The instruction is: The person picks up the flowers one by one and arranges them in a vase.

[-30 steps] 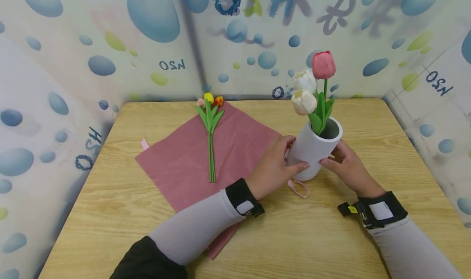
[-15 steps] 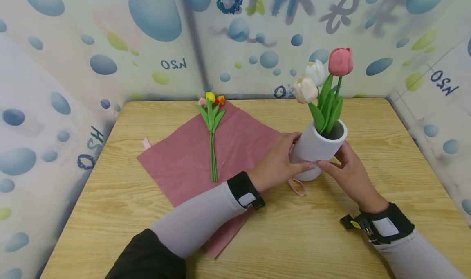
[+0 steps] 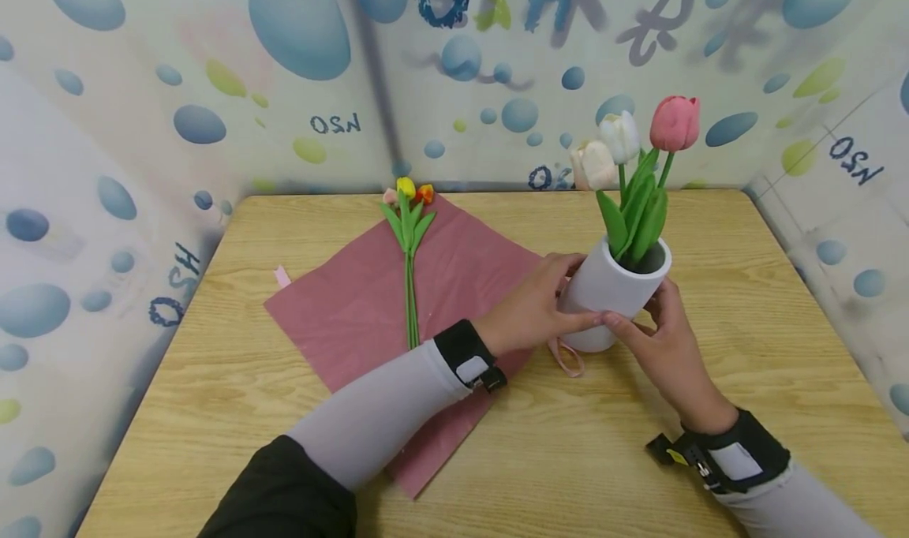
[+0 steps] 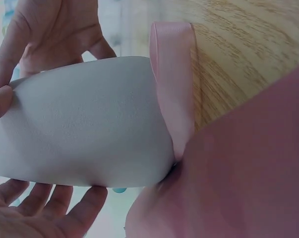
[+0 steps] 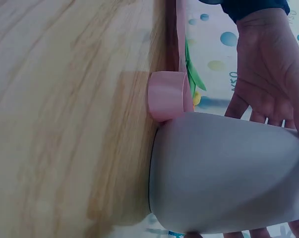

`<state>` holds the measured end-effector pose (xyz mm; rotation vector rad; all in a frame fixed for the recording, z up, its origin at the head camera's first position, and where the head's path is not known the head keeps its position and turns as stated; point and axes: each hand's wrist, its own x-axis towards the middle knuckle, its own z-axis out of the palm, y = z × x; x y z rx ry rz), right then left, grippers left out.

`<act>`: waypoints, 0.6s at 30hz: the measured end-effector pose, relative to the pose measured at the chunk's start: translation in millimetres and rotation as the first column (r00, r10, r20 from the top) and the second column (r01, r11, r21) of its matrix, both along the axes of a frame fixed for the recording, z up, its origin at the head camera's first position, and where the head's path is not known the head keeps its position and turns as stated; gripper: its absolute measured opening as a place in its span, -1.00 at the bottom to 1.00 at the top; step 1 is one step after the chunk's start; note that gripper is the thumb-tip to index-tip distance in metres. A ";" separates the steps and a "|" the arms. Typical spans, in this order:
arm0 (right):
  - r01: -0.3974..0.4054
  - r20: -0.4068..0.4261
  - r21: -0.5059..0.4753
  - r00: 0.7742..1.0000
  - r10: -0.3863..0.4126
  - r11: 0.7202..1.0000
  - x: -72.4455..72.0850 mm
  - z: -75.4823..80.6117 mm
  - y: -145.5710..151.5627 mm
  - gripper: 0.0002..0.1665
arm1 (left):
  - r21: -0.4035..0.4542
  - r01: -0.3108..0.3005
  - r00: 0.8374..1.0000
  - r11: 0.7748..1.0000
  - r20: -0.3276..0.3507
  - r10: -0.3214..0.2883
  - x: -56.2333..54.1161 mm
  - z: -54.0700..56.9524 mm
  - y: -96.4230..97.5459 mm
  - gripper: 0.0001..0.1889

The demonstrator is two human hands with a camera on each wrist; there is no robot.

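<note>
A white vase (image 3: 612, 289) stands at the right of the table, tilted slightly or seen at an angle, holding a pink tulip (image 3: 675, 124), two whitish tulips (image 3: 619, 137) and green leaves. My left hand (image 3: 533, 301) grips the vase's left side, its thumb across the front. From the right, my right hand (image 3: 663, 353) grips it too, and the two thumbs meet near the front. In the left wrist view, fingers of both hands curve along the vase wall (image 4: 85, 121). A pink ribbon (image 5: 168, 96) loops out beside the vase's base.
Mauve wrapping paper (image 3: 341, 309) covers the table's middle-left, reaching the vase's base. A bunch of small tulips (image 3: 408, 238), yellow, orange and pale pink, lies on it. The wooden table (image 3: 767, 317) meets a printed backdrop (image 3: 511, 72) behind.
The vase and its flowers have shifted to the right and the tulips now stand straighter, fanned apart. Both hands keep holding the vase; the right wrist has dropped lower.
</note>
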<state>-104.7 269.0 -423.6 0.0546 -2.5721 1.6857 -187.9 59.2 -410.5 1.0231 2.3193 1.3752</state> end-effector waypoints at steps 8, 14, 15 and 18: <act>-0.095 -0.097 -0.116 0.992 0.084 0.989 -8.8 -4.4 16.1 -0.19 | -0.011 -0.082 0.993 0.997 0.081 0.082 13.2 -3.2 -2.1 -0.04; -0.356 -0.114 -0.318 0.935 0.337 0.879 -32.1 -11.9 51.4 -0.33 | 0.003 -0.209 0.974 0.978 0.090 0.207 34.4 -5.4 -1.9 -0.04; -0.403 -0.111 -0.355 0.914 0.390 0.843 -36.8 -13.8 56.6 -0.34 | -0.001 -0.223 0.971 0.975 0.083 0.223 37.3 -5.9 -1.2 -0.05; -0.504 -0.102 -0.412 0.853 0.511 0.759 -48.5 -20.6 67.5 -0.38 | -0.017 -0.257 0.964 0.966 0.066 0.258 45.0 -9.4 2.0 -0.10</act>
